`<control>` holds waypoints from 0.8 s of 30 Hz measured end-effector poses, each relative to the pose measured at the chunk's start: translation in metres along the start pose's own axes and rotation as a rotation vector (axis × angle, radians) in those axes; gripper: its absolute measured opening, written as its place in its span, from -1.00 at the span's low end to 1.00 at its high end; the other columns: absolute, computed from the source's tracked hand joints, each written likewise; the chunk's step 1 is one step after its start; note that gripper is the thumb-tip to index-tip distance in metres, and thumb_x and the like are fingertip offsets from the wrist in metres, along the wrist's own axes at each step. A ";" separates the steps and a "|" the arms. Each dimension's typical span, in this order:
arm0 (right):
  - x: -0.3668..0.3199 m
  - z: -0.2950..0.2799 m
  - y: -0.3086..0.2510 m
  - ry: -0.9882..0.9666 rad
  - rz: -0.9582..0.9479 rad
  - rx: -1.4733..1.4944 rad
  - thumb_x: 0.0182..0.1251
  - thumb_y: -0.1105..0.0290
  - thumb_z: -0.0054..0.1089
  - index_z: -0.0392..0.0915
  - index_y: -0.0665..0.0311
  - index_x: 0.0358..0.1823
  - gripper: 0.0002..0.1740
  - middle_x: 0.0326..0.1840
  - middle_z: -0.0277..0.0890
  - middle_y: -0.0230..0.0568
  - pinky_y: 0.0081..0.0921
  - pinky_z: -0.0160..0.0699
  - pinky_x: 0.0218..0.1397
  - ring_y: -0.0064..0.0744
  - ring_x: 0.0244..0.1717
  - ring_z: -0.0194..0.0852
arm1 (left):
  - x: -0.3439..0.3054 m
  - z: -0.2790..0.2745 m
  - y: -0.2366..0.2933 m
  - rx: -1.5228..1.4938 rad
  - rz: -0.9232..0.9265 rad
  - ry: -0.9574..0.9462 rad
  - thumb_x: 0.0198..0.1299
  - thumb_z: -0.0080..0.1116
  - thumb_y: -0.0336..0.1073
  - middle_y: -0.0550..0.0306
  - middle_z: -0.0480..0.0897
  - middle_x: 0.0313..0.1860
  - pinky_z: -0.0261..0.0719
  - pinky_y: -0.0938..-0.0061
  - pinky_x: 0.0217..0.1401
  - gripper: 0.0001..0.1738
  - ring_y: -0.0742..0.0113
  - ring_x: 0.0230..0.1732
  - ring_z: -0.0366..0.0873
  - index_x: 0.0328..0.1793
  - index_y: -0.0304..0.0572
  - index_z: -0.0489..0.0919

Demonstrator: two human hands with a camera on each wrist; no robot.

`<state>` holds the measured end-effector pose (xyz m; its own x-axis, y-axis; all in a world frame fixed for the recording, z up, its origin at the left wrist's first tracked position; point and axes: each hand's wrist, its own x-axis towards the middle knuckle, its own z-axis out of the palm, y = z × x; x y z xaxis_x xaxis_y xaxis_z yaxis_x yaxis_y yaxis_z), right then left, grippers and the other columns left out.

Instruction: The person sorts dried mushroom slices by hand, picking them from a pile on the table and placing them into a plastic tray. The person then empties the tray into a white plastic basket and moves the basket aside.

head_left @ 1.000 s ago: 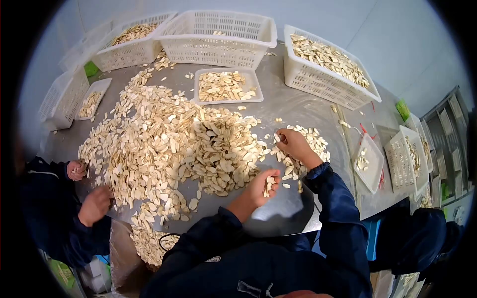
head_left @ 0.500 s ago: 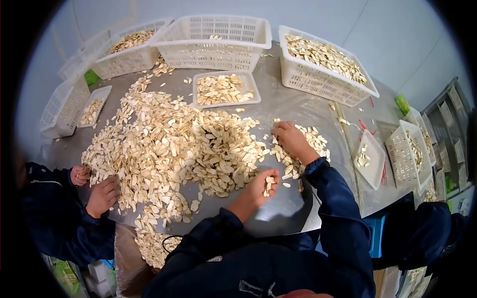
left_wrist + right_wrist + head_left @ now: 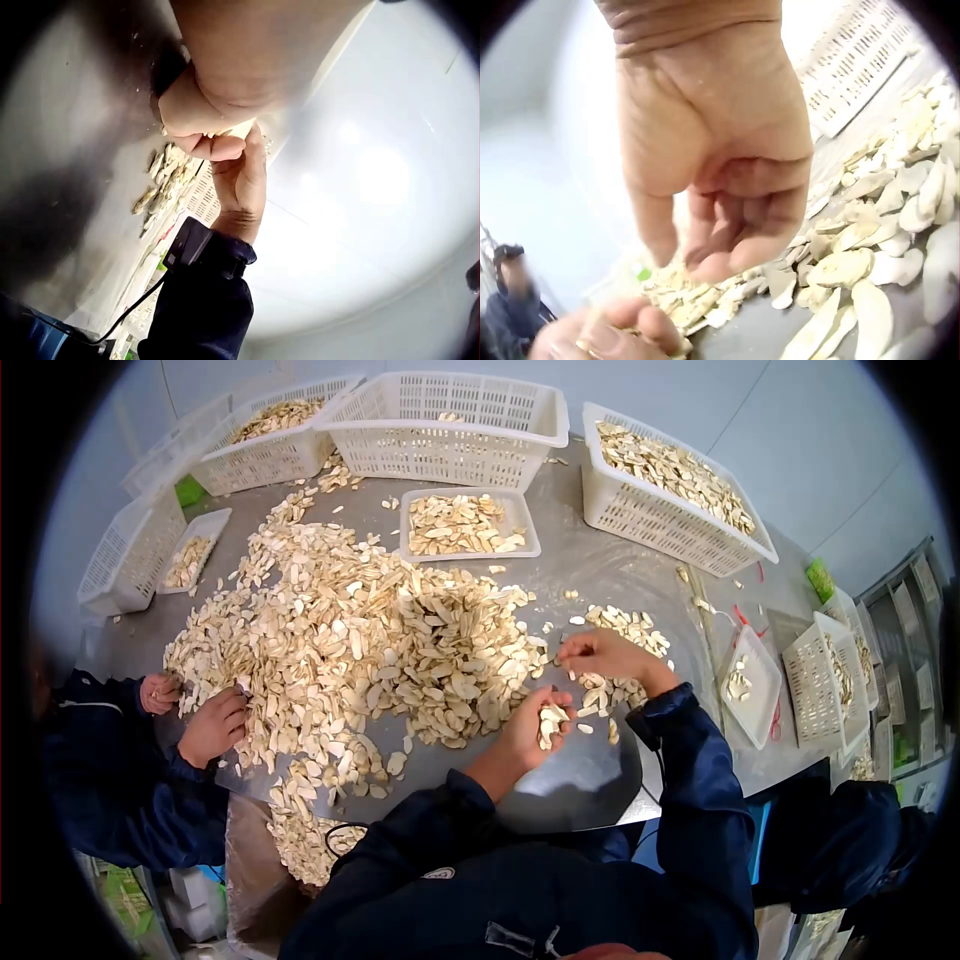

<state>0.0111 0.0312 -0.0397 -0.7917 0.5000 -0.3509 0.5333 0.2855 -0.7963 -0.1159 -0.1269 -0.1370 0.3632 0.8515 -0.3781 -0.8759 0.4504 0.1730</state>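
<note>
At a brushed-steel table (image 3: 590, 575), a worker in a dark blue jacket sorts pale, flat, oval-cut slices with a dry, chalky look. The left hand (image 3: 525, 735) is cupped around a handful of slices (image 3: 549, 726), held just above the table's near edge. The right hand (image 3: 605, 655) hovers close beside it with its fingers curled inward over a small pile (image 3: 625, 625) of the same pieces. Whether it pinches one cannot be told.

A broad, loose heap (image 3: 350, 630) covers the table to the left. Behind it stand a shallow translucent tray (image 3: 403, 530), part-filled, and a white perforated plastic basket (image 3: 450, 455). Across the heap, a second worker's hand (image 3: 212, 725) rests among the slices.
</note>
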 end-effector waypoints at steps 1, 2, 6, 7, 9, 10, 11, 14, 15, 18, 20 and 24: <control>0.012 0.003 0.008 0.121 -0.055 -0.188 0.27 0.37 0.25 0.62 0.27 -0.22 -0.86 -0.44 0.53 -0.38 -0.56 0.45 -0.34 -0.52 -0.46 0.43 | -0.001 0.003 0.000 0.027 -0.004 0.027 0.43 0.02 -0.09 0.23 0.61 -0.30 0.33 0.64 -0.59 -0.79 0.49 -0.45 0.50 -0.11 0.00 0.52; 0.024 0.008 0.015 0.245 -0.110 -0.376 0.25 0.38 0.25 0.63 0.26 -0.19 -0.84 -0.44 0.53 -0.32 -0.55 0.49 -0.32 -0.44 -0.47 0.46 | 0.001 0.000 -0.001 0.043 -0.019 0.004 0.43 0.02 -0.12 0.22 0.60 -0.30 0.33 0.65 -0.59 -0.80 0.48 -0.44 0.50 -0.10 -0.02 0.53; 0.051 0.034 0.026 0.523 -0.504 -0.607 0.24 0.33 0.21 0.65 0.26 -0.09 -0.74 -0.26 0.63 -0.10 -0.28 0.59 -0.13 -0.04 -0.26 0.62 | 0.007 -0.011 -0.002 0.062 -0.034 -0.049 0.42 0.04 -0.21 0.22 0.59 -0.29 0.35 0.68 -0.60 -0.86 0.47 -0.42 0.51 -0.08 -0.06 0.54; 0.051 0.034 0.025 0.497 -0.454 -0.622 0.22 0.33 0.20 0.64 0.28 -0.10 -0.73 -0.24 0.64 -0.05 -0.24 0.58 -0.11 0.05 -0.22 0.61 | 0.008 -0.012 -0.002 0.056 -0.030 -0.044 0.41 0.05 -0.22 0.22 0.59 -0.29 0.34 0.68 -0.61 -0.86 0.47 -0.42 0.50 -0.08 -0.06 0.54; 0.051 0.027 0.026 0.475 -0.356 -0.583 0.23 0.33 0.20 0.65 0.29 -0.11 -0.74 -0.27 0.64 -0.04 -0.26 0.58 -0.13 0.03 -0.25 0.61 | 0.008 -0.012 0.000 0.056 -0.025 -0.027 0.40 0.06 -0.21 0.23 0.58 -0.32 0.32 0.68 -0.61 -0.86 0.48 -0.44 0.49 -0.09 -0.05 0.54; 0.048 0.023 0.026 0.460 -0.303 -0.565 0.24 0.33 0.20 0.65 0.30 -0.11 -0.75 -0.28 0.64 -0.04 -0.27 0.57 -0.14 0.02 -0.27 0.61 | 0.007 -0.010 0.000 0.059 -0.024 -0.014 0.40 0.06 -0.20 0.24 0.58 -0.34 0.30 0.68 -0.62 -0.87 0.49 -0.46 0.48 -0.10 -0.04 0.54; 0.039 0.021 0.029 0.502 -0.231 -0.447 0.26 0.34 0.18 0.65 0.32 -0.14 -0.76 -0.34 0.64 -0.02 -0.29 0.56 -0.18 0.00 -0.33 0.60 | 0.006 -0.007 -0.001 0.059 -0.026 -0.002 0.39 0.07 -0.19 0.25 0.58 -0.37 0.28 0.68 -0.63 -0.87 0.50 -0.48 0.47 -0.12 -0.02 0.53; 0.017 0.005 0.015 0.368 0.067 -0.330 0.20 0.39 0.17 0.64 0.31 -0.18 -0.78 -0.36 0.63 0.01 -0.17 0.57 -0.17 0.05 -0.30 0.62 | 0.005 -0.009 -0.002 0.038 -0.030 -0.055 0.39 0.08 -0.22 0.23 0.58 -0.30 0.31 0.68 -0.61 -0.85 0.48 -0.42 0.49 -0.08 -0.08 0.56; 0.017 0.007 0.021 0.473 -0.009 -0.506 0.18 0.41 0.20 0.66 0.29 -0.15 -0.78 -0.29 0.64 -0.01 -0.19 0.58 -0.10 0.02 -0.21 0.62 | 0.005 -0.010 -0.003 0.034 -0.037 -0.063 0.39 0.08 -0.22 0.23 0.58 -0.30 0.31 0.68 -0.61 -0.85 0.48 -0.42 0.48 -0.08 -0.08 0.55; 0.016 0.016 0.028 0.528 -0.321 -0.640 0.16 0.42 0.27 0.64 0.26 -0.12 -0.76 -0.14 0.63 -0.07 -0.24 0.57 -0.03 -0.04 -0.11 0.57 | 0.007 -0.012 -0.004 0.025 -0.059 -0.086 0.40 0.07 -0.21 0.23 0.57 -0.31 0.30 0.69 -0.61 -0.85 0.49 -0.42 0.47 -0.08 -0.09 0.55; 0.018 0.029 0.022 0.410 -0.377 -0.625 0.15 0.45 0.25 0.64 0.22 -0.13 -0.77 -0.10 0.59 -0.12 -0.21 0.56 0.05 -0.03 -0.01 0.52 | 0.007 -0.012 -0.004 0.019 -0.075 -0.103 0.40 0.07 -0.21 0.23 0.57 -0.31 0.30 0.69 -0.60 -0.85 0.49 -0.42 0.47 -0.07 -0.08 0.55; 0.025 0.046 0.023 0.438 -0.388 -0.653 0.15 0.45 0.24 0.63 0.22 -0.21 -0.84 -0.19 0.59 -0.17 -0.23 0.58 -0.01 -0.04 -0.06 0.53 | 0.003 -0.009 -0.001 0.039 -0.049 -0.066 0.40 0.07 -0.22 0.22 0.57 -0.31 0.30 0.69 -0.61 -0.85 0.49 -0.42 0.46 -0.07 -0.09 0.54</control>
<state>-0.0102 0.0122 -0.0895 -0.8384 0.5012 0.2141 0.4201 0.8445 -0.3322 -0.1162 -0.1270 -0.1462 0.4269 0.8435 -0.3260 -0.8441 0.5010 0.1911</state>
